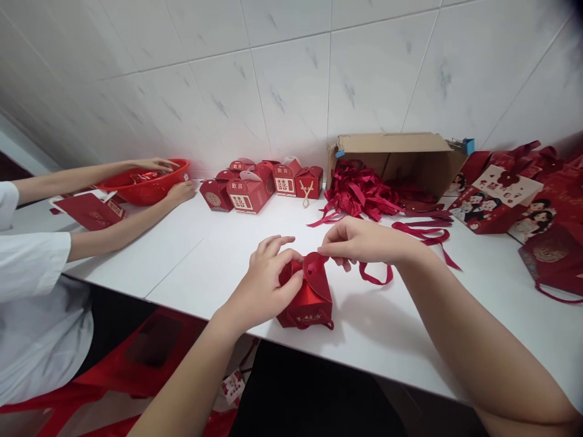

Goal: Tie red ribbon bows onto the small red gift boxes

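A small red gift box (306,306) with gold lettering stands near the table's front edge, its rounded top flaps raised. My left hand (273,276) is closed on the flaps from the left, thumb in front and fingers behind. On the right, my right hand (348,243) pinches the end of a dark red ribbon (377,281) at the top of the box. The ribbon trails below that hand in a loop on the table. Exactly how the ribbon passes through the flaps is hidden by my fingers.
Several red boxes (246,193) stand by the wall. A cardboard carton (392,144) on its side holds piled ribbons (359,191). Decorated red boxes (487,203) crowd the right. At left, a co-worker's hands (181,192) touch a red basin (157,189), beside an open red box (93,209).
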`<control>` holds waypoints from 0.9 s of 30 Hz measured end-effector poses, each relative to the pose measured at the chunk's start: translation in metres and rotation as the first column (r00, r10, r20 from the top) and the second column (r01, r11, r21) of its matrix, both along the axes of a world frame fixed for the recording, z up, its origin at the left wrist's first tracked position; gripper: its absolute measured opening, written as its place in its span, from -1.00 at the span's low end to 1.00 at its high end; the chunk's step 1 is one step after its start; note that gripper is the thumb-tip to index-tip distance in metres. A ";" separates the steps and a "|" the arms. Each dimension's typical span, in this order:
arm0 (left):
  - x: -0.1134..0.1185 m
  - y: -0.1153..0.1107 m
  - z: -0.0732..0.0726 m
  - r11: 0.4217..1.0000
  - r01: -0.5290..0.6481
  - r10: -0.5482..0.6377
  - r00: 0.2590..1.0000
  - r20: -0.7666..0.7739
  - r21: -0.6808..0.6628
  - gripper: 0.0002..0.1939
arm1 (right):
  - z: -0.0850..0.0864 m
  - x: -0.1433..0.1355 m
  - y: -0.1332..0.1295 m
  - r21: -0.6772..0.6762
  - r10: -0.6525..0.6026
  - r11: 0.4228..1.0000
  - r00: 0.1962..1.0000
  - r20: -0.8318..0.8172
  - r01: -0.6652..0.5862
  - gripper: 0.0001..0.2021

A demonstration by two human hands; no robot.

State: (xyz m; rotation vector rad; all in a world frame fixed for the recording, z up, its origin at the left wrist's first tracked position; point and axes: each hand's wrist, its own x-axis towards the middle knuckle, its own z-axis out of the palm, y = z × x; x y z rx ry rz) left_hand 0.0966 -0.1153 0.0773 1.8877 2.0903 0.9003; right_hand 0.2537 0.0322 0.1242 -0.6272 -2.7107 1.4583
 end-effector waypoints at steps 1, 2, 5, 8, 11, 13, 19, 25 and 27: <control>0.000 0.001 -0.002 1.000 -0.013 0.013 1.000 0.022 0.009 -0.88 | 0.000 0.000 0.001 -0.007 0.005 1.000 1.000 -0.002 -0.005 -0.78; 0.000 0.002 -0.004 1.000 -0.020 0.019 0.999 0.048 0.013 -0.89 | 0.000 0.000 0.001 -0.013 0.009 1.000 1.000 -0.002 -0.009 -0.78; -0.002 0.003 -0.009 1.000 -0.001 -0.001 0.991 0.134 0.016 -0.88 | 0.000 0.000 0.002 -0.025 0.025 0.999 1.000 -0.007 -0.025 -0.77; -0.001 0.005 -0.013 1.000 0.018 -0.022 0.982 0.186 0.023 -0.87 | 0.000 0.001 0.005 -0.019 0.047 0.999 0.999 -0.012 -0.047 -0.76; 0.002 0.007 -0.012 0.999 -0.010 0.003 0.978 0.207 0.033 -0.87 | -0.002 0.003 0.010 0.018 0.076 0.997 0.997 0.015 -0.076 -0.71; 0.004 0.007 -0.010 0.998 -0.023 0.009 0.973 0.231 0.056 -0.88 | -0.002 0.006 0.013 0.098 0.066 0.993 0.997 0.041 -0.070 -0.65; 0.003 0.011 0.002 0.990 -0.040 -0.010 0.933 0.361 0.132 -0.84 | -0.005 0.005 0.008 0.215 0.042 0.977 0.987 -0.152 -0.009 -0.57; 0.007 0.007 0.026 0.945 -0.033 -0.094 0.926 0.365 0.327 -0.86 | -0.008 -0.008 -0.006 0.143 0.281 0.959 0.888 -0.364 -0.245 -0.74; 0.010 -0.002 0.028 0.934 -0.079 -0.057 0.930 0.363 0.350 -0.86 | -0.003 -0.005 -0.008 0.124 0.257 0.966 0.865 -0.431 -0.225 -0.75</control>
